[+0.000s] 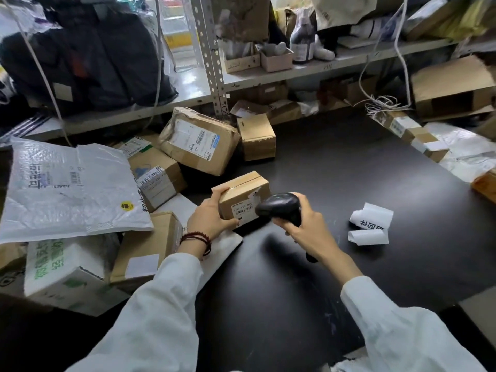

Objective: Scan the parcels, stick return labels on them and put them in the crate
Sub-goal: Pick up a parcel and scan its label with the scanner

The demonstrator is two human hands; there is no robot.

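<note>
1. Furthest left, waiting parcels are heaped on the black table. A white poly mailer lies over a white carton, with brown boxes beside them. The mailer looks limp and slick, and the cartons look stiff.
2. Next, the left hand grips the small cardboard parcel by its left end. The fingers curl over the top corner and the thumb lies along the lower front edge. The parcel sits just in front of the heap, near the middle of the table, with its shipping label facing the person.
3. Judging by its size and the one-handed hold, this parcel is probably light. Taped cardboard with square edges should be rigid and not slippery. Holding it across the short ends, clear of the label, looks soundest, since a thumb over the barcode would block the scan.
4. Just right of it, the right hand is wrapped round the handle of a black scanner. The scanner's head is close to the label, though I cannot tell whether it touches.
5. Farther right, a curled strip of white return labels lies loose on the table, well apart from the parcel. It is thin paper, probably best peeled with the fingertips.
6. No crate is in view. Scanning seems to be the step in hand, with labelling and crating not yet done.
</note>
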